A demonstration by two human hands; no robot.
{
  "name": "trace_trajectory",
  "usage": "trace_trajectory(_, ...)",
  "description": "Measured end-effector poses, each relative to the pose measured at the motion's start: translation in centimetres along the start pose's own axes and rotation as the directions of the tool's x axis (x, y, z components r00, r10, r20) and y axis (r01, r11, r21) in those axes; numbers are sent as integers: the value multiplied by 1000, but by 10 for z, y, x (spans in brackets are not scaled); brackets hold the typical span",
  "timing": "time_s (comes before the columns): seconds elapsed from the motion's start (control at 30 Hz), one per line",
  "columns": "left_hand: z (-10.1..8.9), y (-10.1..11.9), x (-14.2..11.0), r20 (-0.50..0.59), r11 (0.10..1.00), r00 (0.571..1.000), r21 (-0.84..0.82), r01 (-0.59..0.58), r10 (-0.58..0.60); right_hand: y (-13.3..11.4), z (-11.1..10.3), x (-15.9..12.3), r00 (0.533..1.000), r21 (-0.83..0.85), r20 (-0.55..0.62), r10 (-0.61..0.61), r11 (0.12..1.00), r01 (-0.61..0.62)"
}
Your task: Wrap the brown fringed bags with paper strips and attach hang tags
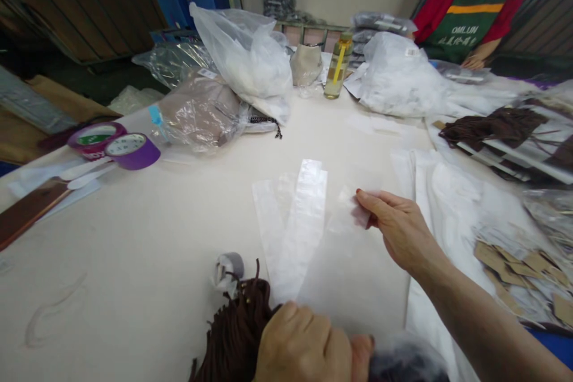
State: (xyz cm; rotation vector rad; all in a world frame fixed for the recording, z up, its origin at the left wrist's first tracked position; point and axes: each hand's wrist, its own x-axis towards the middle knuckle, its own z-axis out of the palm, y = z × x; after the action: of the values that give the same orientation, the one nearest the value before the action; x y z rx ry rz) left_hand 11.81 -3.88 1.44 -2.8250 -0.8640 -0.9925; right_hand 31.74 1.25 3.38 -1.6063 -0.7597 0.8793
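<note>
My right hand pinches a thin translucent plastic sheet or bag by its upper corner and holds it over the table. Low in the view, my left hand is closed in a fist; what its fingers hold is hidden. A bundle of dark brown cords with loose ends touches the fist's left side. Just right of the fist lies a dark thing in clear film, blurred and cut off by the frame. White plastic strips lie flat ahead of the hands, partly under the translucent sheet.
Purple tape rolls sit at left by scissors. Bagged goods, a yellowish bottle and white plastic bags stand behind. Brown tags and bundled brown cords lie at right. A co-worker in an apron stands across.
</note>
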Motion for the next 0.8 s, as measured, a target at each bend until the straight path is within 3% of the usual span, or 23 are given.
trace_trajectory(0.13, 27, -10, 26, 140, 999, 990, 33, 31, -35, -27, 9, 0, 995, 31, 29, -91, 995, 90)
trace_trajectory(0.23, 40, -16, 32, 318, 995, 945, 78, 54, -77, -36, 12, -6, 985, -12, 33, -168, 986, 169)
trace_trajectory(0.3, 42, -18, 31, 381, 991, 917, 108, 79, -114, -36, 11, -9, 976, -71, 24, -217, 973, 218)
trace_trajectory(0.5, 43, -23, 24, 320, 947, 895, 184, 264, -312, -26, 5, -5, 961, -193, 7, -276, 943, 272)
trace_trajectory(0.7, 51, -34, 32, 185, 869, 880, -166, 466, -437, -32, 5, -11, 956, -207, 13, -293, 934, 289)
trace_trajectory(0.8, 49, -36, 36, 207, 819, 870, -297, 491, -447, -37, 6, -26, 953, -200, 27, -302, 932, 302)
